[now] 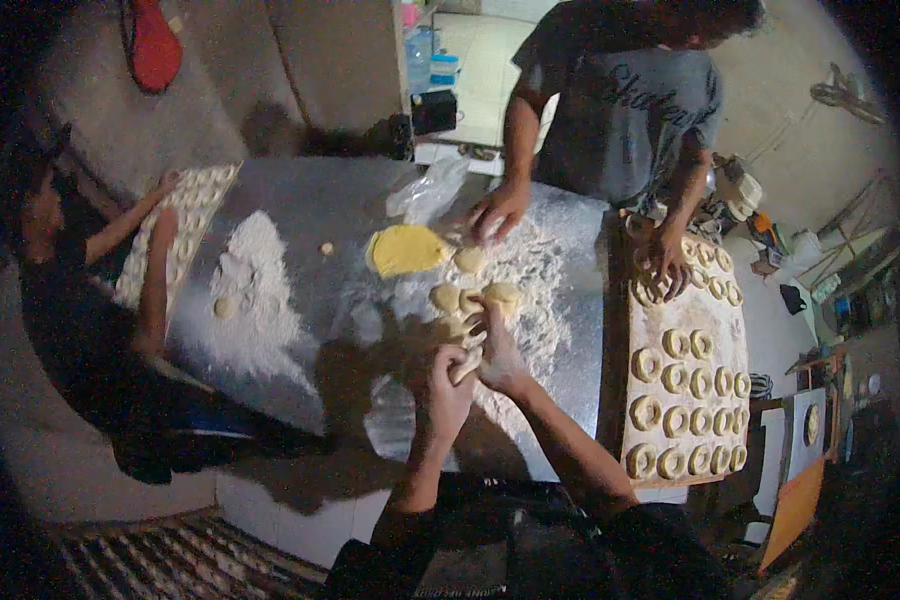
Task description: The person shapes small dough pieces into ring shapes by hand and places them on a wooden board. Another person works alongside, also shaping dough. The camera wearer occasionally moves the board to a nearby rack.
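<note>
Near the middle of the metal table [345, 260], my left hand [448, 395] is closed on a pale strand of dough [465, 368]. My right hand [502, 355] holds the dough just to the right, its fingers curled around it and partly hidden. Rounded dough lumps [447, 297] lie at my fingertips, beside scattered flour [540, 330]. Beyond them are a small dough ball [469, 260], a flattened yellow dough sheet [400, 250] and a crumpled plastic bag [430, 190].
A co-worker [620, 120] across the table handles rings on a floured board of dough rings [655, 320] at right. Another person [60, 270] at left handles a tray of shaped pieces [195, 200]. A flour pile [255, 290] lies between that tray and my hands.
</note>
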A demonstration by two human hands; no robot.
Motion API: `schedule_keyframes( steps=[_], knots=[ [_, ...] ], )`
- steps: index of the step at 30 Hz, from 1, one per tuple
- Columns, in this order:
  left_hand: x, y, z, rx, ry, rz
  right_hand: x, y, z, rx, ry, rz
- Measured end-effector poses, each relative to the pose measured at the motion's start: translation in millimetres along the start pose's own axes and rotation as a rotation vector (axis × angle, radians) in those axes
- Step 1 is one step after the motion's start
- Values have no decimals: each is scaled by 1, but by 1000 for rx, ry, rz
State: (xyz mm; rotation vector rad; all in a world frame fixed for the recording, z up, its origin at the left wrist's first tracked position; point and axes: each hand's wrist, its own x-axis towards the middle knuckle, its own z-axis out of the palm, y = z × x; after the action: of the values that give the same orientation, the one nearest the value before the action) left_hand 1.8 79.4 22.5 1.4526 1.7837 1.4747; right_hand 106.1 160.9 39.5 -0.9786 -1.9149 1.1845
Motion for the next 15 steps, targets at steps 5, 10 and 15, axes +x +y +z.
schedule_keyframes(
  steps=[5, 10, 15],
  knots=[
    [1, 15, 22, -417, 124, -11, -19, 3, -38, 707, -379, 114],
    [-9, 20, 56, -1269, 138, -156, -29, 6, -62, 458, -27, 280],
    [1, 52, 111, -128, 56, 106, -40, 7, -115, 455, -7, 143]
  ],
)
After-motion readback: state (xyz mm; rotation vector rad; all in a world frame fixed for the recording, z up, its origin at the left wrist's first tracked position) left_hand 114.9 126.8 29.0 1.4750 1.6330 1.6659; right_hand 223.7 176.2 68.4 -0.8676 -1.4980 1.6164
